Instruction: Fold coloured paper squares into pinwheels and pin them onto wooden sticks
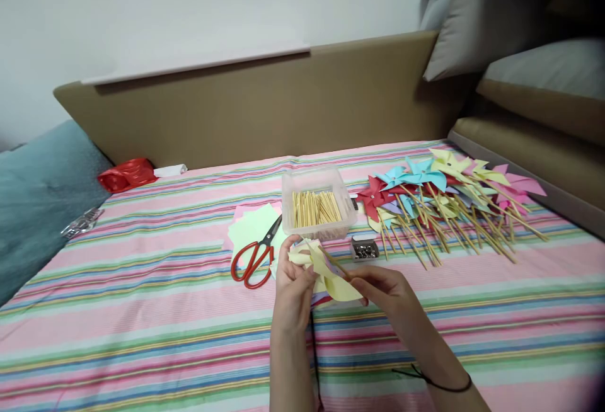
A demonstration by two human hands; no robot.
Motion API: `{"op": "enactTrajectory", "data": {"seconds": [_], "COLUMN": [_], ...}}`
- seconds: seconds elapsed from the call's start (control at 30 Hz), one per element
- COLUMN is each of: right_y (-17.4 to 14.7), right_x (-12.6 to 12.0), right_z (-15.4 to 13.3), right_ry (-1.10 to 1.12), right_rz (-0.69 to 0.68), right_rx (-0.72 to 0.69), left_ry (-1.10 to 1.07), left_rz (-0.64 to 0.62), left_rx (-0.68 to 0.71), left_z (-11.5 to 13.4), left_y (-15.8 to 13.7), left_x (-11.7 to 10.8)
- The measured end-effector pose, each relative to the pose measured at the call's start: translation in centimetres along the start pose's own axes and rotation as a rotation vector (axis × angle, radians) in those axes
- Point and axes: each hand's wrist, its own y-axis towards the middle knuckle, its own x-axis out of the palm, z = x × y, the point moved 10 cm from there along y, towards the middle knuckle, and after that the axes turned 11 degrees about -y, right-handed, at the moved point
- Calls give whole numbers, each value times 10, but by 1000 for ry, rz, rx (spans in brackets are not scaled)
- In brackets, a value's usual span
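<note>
Yellow pinwheel (pixel 338 287) — held between both hands (pixel 293 289) (pixel 385 286).

One head-worn camera looks forward and down from the near side across a striped cloth (pixel 142 317), with the left hand (pixel 293 286) and right hand (pixel 390 287) close below centre, and the wall (pixel 142 15) at the far side.
</note>
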Motion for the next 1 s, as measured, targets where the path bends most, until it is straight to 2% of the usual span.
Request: {"op": "enactTrajectory", "data": {"seconds": [0.17, 0.4, 0.8, 1.0], "right_y": [-1, -9, -16, -17], "right_x": [3, 9, 30, 34], "right_z": [-12, -19, -20, -18], "right_ry": [53, 106, 103, 115], "right_rz": [-44, -159, -338, -376], "right_rx": [-24, -56, 6, 20], "left_ry": [-16, -109, -57, -9], "left_rz": [-52, -60, 24, 25], "left_rx": [42, 95, 112, 155], "left_z": [4, 8, 9, 14], "left_y": [-3, -11, -13, -10], "left_x": [5, 11, 4, -1]}}
